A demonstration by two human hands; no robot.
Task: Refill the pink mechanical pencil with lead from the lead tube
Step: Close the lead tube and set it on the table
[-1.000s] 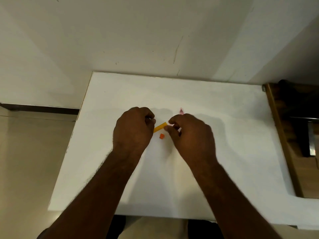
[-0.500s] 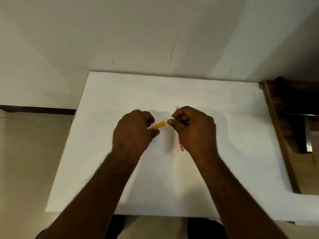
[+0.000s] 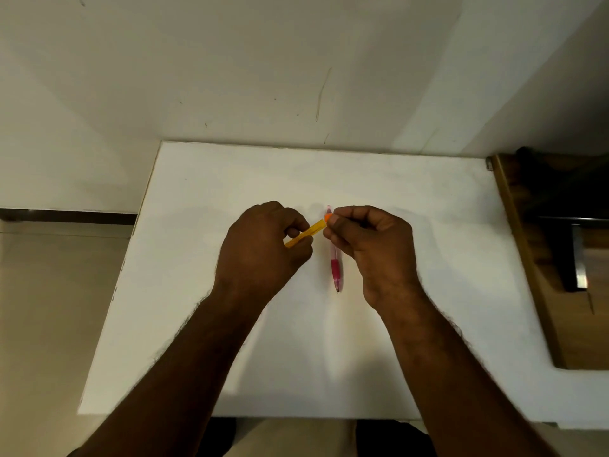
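A slim yellow lead tube [image 3: 304, 235] slants between my two hands above the white table [image 3: 197, 291]. My left hand [image 3: 263, 249] grips its lower part with thumb and fingers. My right hand [image 3: 372, 245] pinches a small orange cap [image 3: 329, 217] at the tube's upper end. The pink mechanical pencil [image 3: 336, 267] lies flat on the table between my hands, tip pointing toward me, its upper part partly behind my right fingers.
The table's left edge drops to a beige floor [image 3: 49, 308]. A wooden unit [image 3: 543, 275] with a dark metal piece stands against the table's right side. A white wall [image 3: 296, 61] runs along the far edge.
The orange cap, which lay on the table a second ago, is now in my right fingers at the tube's end. The pencil now lies free on the table.
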